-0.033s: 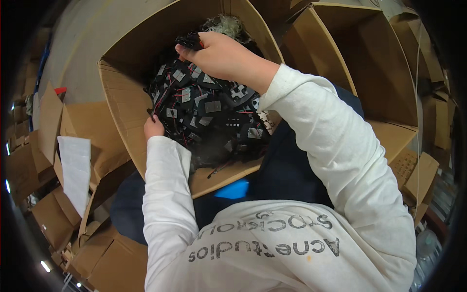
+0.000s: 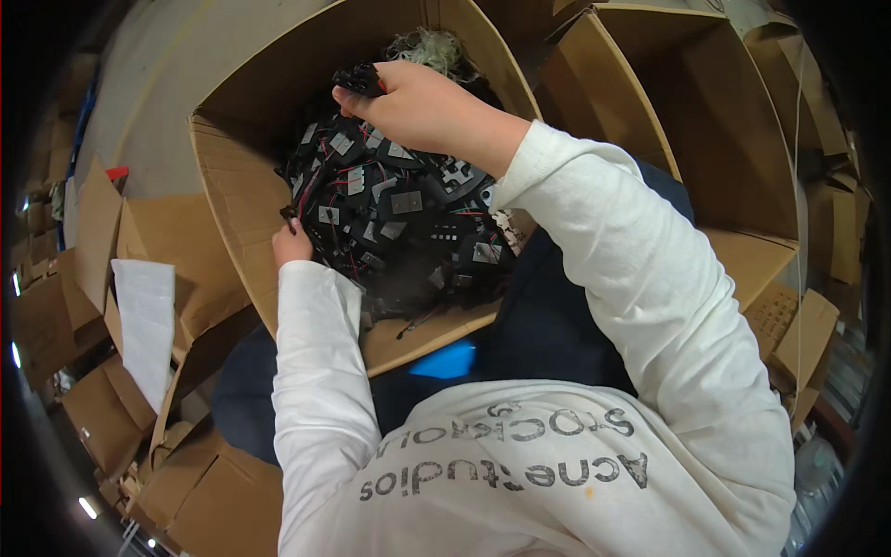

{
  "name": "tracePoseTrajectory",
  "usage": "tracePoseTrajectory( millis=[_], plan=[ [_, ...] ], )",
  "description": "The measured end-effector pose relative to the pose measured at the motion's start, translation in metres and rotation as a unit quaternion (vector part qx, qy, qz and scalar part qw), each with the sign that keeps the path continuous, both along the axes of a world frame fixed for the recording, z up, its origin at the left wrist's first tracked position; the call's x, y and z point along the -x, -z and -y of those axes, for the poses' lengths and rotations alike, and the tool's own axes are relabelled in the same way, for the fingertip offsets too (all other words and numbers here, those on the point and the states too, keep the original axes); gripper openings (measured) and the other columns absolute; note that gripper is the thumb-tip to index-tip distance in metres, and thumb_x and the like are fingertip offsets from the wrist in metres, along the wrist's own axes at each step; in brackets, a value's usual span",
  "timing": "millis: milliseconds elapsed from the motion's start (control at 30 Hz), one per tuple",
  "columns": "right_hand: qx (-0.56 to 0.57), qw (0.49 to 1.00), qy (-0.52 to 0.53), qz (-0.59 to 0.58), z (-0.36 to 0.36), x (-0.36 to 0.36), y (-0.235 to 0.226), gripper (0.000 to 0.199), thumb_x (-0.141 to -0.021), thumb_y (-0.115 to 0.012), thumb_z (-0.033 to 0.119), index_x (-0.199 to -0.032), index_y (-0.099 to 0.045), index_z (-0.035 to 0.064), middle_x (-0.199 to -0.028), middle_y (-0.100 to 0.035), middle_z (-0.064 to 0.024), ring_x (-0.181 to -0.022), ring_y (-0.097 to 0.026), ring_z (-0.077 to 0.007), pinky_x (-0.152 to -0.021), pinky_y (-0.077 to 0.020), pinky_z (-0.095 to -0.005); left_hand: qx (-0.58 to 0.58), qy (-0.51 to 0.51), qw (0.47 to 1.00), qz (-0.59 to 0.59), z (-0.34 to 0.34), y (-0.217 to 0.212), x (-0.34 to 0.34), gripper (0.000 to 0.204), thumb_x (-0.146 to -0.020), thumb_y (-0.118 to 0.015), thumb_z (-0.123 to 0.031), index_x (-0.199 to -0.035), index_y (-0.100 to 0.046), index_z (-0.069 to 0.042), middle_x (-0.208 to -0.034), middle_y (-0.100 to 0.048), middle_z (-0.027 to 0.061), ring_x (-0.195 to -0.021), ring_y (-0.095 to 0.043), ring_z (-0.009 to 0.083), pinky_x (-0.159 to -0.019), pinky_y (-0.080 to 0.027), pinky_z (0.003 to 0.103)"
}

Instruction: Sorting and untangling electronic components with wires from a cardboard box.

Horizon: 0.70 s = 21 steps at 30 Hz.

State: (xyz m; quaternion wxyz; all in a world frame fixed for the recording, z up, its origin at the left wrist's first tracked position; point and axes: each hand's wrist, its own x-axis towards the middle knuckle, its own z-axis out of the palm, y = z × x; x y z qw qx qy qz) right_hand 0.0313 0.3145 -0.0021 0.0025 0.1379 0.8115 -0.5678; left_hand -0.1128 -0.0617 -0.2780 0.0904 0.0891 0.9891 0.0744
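An open cardboard box (image 2: 232, 186) sits in front of me, heaped with small black electronic parts (image 2: 399, 213) that carry red wires and grey labels. My right hand (image 2: 422, 107) reaches over the far side of the heap, its fingers closed on a black part (image 2: 357, 79) lifted above the pile. My left hand (image 2: 292, 243) rests at the heap's left edge against the box wall, pinching a small black piece with a wire. A tuft of pale fibrous filling (image 2: 432, 46) lies at the back of the box. Both arms wear white sleeves.
A second open cardboard box (image 2: 696, 121) stands to the right. Flattened cardboard and smaller boxes (image 2: 102, 408) crowd the left, with a white paper sheet (image 2: 144, 325) lying on them. A blue object (image 2: 445, 360) shows under the box's near flap.
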Motion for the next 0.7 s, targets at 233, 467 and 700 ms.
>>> tracePoseTrajectory(
  millis=[233,467,700],
  plan=[
    [-0.015,1.0,0.003,0.009,-0.011,-0.014,0.003,0.039,-0.101,-0.06,0.043,-0.097,-0.069,0.0051,-0.072,-0.062,-0.0032,-0.066,-0.06,-0.0148,-0.064,-0.0479,-0.0327,-0.045,0.137,0.962,-0.234,-0.089,-0.185,-0.048,0.04,-0.103,-0.054,-0.037,-0.102,-0.074,-0.002,-0.121,-0.059,0.023,-0.106,-0.056,0.037,-0.094,-0.046,0.044],
    [-0.08,0.995,-0.036,-0.043,-0.001,-0.029,-0.01,0.03,-0.096,-0.066,0.031,-0.102,-0.07,0.0018,-0.084,-0.07,-0.0169,-0.082,-0.067,-0.0339,-0.075,-0.0516,-0.0422,-0.369,0.067,0.926,-0.05,-0.092,-0.273,-0.051,0.034,-0.1,-0.066,-0.033,-0.1,-0.065,0.001,-0.08,-0.062,0.0015,-0.073,-0.055,0.0118,-0.073,-0.048,0.028],
    [-0.122,0.987,-0.086,-0.054,0.002,-0.022,-0.008,0.032,-0.094,-0.07,0.028,-0.106,-0.07,-0.0012,-0.098,-0.069,-0.019,-0.09,-0.066,-0.0356,-0.079,-0.0517,-0.042,-0.381,0.037,0.924,0.006,-0.126,-0.307,-0.09,0.024,-0.099,-0.069,-0.025,-0.097,-0.062,-0.002,-0.079,-0.058,-0.0012,-0.066,-0.051,0.0045,-0.058,-0.041,0.021]
  ],
)
